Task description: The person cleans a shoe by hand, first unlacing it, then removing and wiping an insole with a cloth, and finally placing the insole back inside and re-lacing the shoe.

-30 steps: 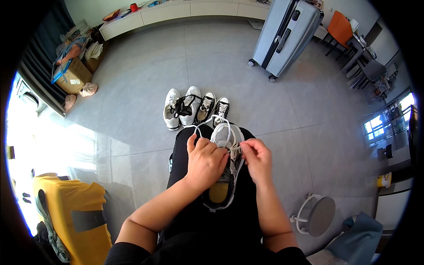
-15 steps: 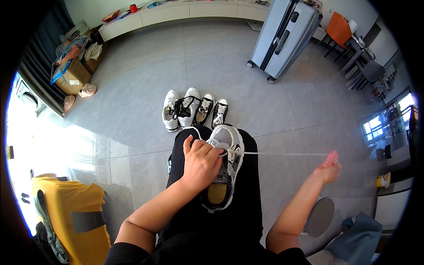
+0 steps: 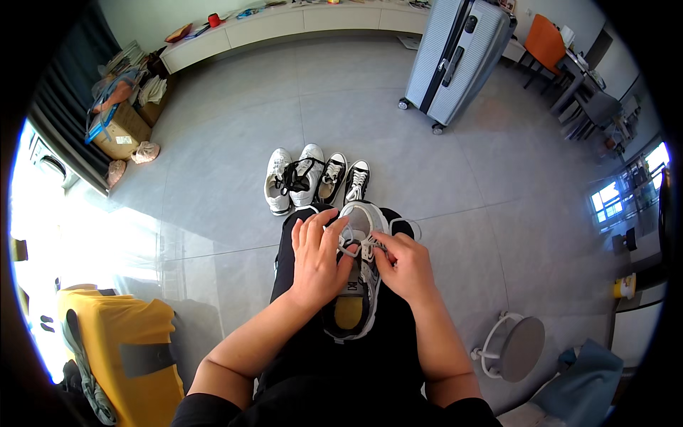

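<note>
A grey and white sneaker (image 3: 356, 313) with a yellow patch on its insole rests on my black-trousered lap, toe pointing away from me. Its pale shoelace (image 3: 350, 235) passes through the eyelets, and one end loops out to the right past my knee. My left hand (image 3: 316, 256) lies along the sneaker's left side, fingers apart and curved, thumb near the tongue. On the opposite side, my right hand (image 3: 407, 265) pinches the shoelace close to the eyelets, its fingertips partly hidden.
Ahead on the grey floor stand white sneakers (image 3: 277, 178) and black-and-white canvas shoes (image 3: 357, 179). Farther right is a silver suitcase (image 3: 455, 64). A round stool (image 3: 523, 349) stands to my right, and yellow cloth (image 3: 142, 320) hangs to my left.
My right hand has come back from far right, where it held the lace stretched taut, to the sneaker. The lace is now slack. My left hand's fingers have spread and lifted slightly.
</note>
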The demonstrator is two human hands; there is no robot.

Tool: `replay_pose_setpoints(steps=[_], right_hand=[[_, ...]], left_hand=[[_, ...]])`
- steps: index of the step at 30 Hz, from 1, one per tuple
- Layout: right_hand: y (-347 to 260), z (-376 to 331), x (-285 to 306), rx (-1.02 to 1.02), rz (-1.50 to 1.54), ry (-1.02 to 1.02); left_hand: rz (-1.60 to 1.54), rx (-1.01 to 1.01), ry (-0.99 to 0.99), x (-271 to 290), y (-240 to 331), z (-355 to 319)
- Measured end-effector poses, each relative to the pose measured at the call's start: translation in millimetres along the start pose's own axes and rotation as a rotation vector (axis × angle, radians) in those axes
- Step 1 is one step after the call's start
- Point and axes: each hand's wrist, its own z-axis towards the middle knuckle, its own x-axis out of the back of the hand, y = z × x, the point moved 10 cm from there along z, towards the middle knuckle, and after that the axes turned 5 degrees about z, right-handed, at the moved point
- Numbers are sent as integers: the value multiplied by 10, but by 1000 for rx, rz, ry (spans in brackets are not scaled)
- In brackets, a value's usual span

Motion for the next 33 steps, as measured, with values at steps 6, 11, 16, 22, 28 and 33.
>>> replay_pose_setpoints(steps=[6, 11, 16, 22, 28, 33], right_hand=[[202, -63, 326, 56, -6, 210], [1030, -384, 1249, -314, -26, 605], [1029, -393, 1364, -340, -73, 679], [926, -250, 1169, -379, -46, 535], [223, -41, 598, -118, -14, 141], [-125, 33, 108, 21, -45, -19]], left_hand=[[-41, 27, -133, -164, -98, -50], [-115, 84, -136, -166, -141, -57], [-163, 81, -127, -160, -145, -37], [-285, 272, -22, -71, -492, -123], [-447, 667, -256, -433, -963, -318], [-537, 779, -470, -689, -929, -349]])
